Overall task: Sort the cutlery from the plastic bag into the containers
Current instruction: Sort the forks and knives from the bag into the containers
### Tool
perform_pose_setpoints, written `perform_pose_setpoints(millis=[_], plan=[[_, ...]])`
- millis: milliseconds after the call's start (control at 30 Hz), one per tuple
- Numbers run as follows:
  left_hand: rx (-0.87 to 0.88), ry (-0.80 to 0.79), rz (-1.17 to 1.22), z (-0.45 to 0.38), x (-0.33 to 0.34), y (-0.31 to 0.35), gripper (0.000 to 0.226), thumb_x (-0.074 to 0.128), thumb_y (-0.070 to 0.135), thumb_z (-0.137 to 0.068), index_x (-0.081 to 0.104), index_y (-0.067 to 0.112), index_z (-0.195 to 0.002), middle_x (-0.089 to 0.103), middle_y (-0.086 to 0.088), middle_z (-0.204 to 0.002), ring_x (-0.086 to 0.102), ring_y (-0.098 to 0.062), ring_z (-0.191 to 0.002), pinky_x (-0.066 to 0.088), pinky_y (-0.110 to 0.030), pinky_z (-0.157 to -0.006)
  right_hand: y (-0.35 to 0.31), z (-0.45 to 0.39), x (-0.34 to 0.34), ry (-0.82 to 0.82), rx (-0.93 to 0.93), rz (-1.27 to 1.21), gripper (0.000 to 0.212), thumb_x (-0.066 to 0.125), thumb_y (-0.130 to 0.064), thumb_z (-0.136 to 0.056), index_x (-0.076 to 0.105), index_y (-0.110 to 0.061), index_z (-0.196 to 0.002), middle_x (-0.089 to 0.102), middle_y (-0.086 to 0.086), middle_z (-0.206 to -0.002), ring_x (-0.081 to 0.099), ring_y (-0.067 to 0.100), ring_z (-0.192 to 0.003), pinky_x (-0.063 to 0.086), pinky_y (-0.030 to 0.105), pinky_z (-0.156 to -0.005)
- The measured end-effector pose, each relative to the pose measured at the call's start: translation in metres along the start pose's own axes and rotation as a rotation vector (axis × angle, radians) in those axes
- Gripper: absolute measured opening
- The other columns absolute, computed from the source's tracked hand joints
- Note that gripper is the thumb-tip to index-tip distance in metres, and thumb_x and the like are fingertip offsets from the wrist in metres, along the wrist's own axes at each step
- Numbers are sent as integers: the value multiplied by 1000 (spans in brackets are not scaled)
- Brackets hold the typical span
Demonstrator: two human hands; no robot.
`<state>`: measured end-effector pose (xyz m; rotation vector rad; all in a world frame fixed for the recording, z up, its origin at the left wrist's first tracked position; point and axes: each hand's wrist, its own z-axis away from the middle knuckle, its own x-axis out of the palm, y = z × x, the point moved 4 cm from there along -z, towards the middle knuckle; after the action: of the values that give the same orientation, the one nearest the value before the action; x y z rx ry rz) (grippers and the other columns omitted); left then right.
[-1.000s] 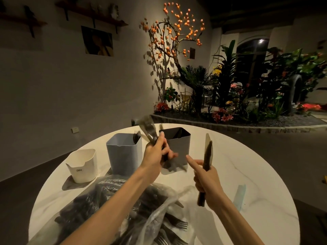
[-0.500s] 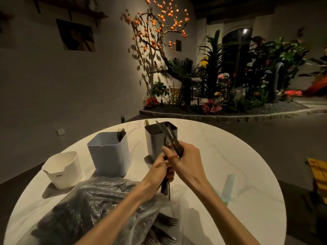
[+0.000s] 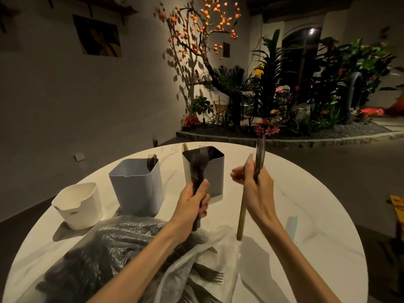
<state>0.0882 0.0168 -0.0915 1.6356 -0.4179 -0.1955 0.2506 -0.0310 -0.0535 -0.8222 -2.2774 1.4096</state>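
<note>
On a round white marble-patterned table (image 3: 306, 226) a person sorts dark plastic cutlery under dim light. The left hand (image 3: 192, 204) grips a small bunch of black plastic forks (image 3: 200, 165) by their handles, fingers and thumb curled round them, tines pointing up in front of the tall dark grey square container (image 3: 213, 171). The right hand (image 3: 255, 189) holds two pieces upright: a dark plastic knife (image 3: 260, 154) clamped among its curled fingers, blade rising above the hand, and a pale tan wooden-looking utensil (image 3: 241, 217) whose handle hangs down below the palm, its lower end near the bag; the forefinger and thumb point left, slightly apart. To the left of the dark container stands a light grey square plastic container (image 3: 135, 189) with black fork tines (image 3: 152, 160) poking above its far corner, and further left a low white round plastic tub (image 3: 77, 206). A tan tip shows behind the dark container's far left corner. In the foreground lies the crumpled clear plastic bag (image 3: 122, 248), full of dark cutlery, its open mouth toward the right, with several loose black forks (image 3: 209, 275) spilling out onto the table beneath the forearms.
</note>
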Motion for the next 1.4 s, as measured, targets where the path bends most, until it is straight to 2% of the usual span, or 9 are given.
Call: perform_pose_setpoints(millis=[67, 133, 233, 400, 533, 667, 833, 1167, 1400], plan=[[-20, -1, 45, -5, -2, -4, 23, 58, 31, -98, 56, 10, -89, 41, 1, -59, 31, -8, -47, 27, -21, -45, 4, 0, 5, -128, 99, -170, 36, 39, -37, -107, 58, -6, -102, 69, 5, -79, 70, 16, -64, 59, 24, -62], [-26, 17, 35, -8, -1, -9, 41, 63, 29, -96, 49, 15, -60, 34, 0, -53, 25, -10, -46, 23, -24, -46, 8, 4, 10, -207, 147, -241, 35, 48, -44, -101, 56, -10, -97, 58, 4, -69, 55, 13, -53, 49, 21, -52], [-8, 57, -6, -8, 1, -21, 56, 64, 19, -95, 43, 23, -43, 27, -1, -49, 19, -13, -47, 23, -27, -49, 21, 12, 13, -184, 170, -179, 43, 65, -54, -83, 56, -13, -75, 47, -5, -58, 42, 6, -53, 41, 19, -56], [-121, 26, -86, -7, 0, -51, 52, 67, 11, -93, 48, 20, -46, 33, -1, -43, 26, -15, -38, 24, -26, -42, 60, 35, 22, -251, 357, -112, 55, 76, -54, -80, 45, -13, -59, 37, 5, -53, 35, 17, -50, 39, 30, -56], [-136, 9, -91, -13, 1, -52, 51, 68, 16, -93, 46, 22, -48, 31, 0, -46, 22, -12, -37, 18, -25, -41, 65, 26, 24, -189, 429, -149, 56, 67, -58, -85, 46, -9, -67, 38, 3, -53, 36, 11, -47, 38, 23, -50], [-185, 0, -61, -15, -1, -57, 47, 71, 20, -92, 46, 16, -52, 33, -2, -47, 25, -14, -38, 22, -25, -41, 67, 23, 22, -289, 394, -200, 53, 71, -50, -87, 47, -15, -55, 42, 2, -50, 41, 12, -46, 42, 24, -52], [-270, -44, 1, -12, 0, -56, 54, 71, 21, -91, 39, 22, -48, 31, 3, -44, 23, -10, -36, 15, -26, -43, 80, 25, 21, -309, 574, -201, 57, 66, -50, -92, 38, -17, -55, 38, -1, -49, 32, 8, -42, 32, 20, -45], [-159, 83, 32, -50, -39, 23, 52, 66, 29, -95, 49, 19, -47, 36, 2, -47, 26, -11, -41, 20, -27, -48, -37, -78, 71, -454, 220, -352, 56, 59, -38, -100, 36, -22, -52, 31, -7, -48, 26, 8, -42, 23, 20, -42], [-220, 190, -17, -67, -72, 32, 43, 72, 30, -91, 52, 14, -57, 38, 0, -50, 29, -10, -42, 27, -23, -44, -17, -128, 155, -477, 230, -229, 51, 58, -43, -100, 39, -23, -57, 34, -8, -49, 30, 8, -43, 25, 24, -49]])
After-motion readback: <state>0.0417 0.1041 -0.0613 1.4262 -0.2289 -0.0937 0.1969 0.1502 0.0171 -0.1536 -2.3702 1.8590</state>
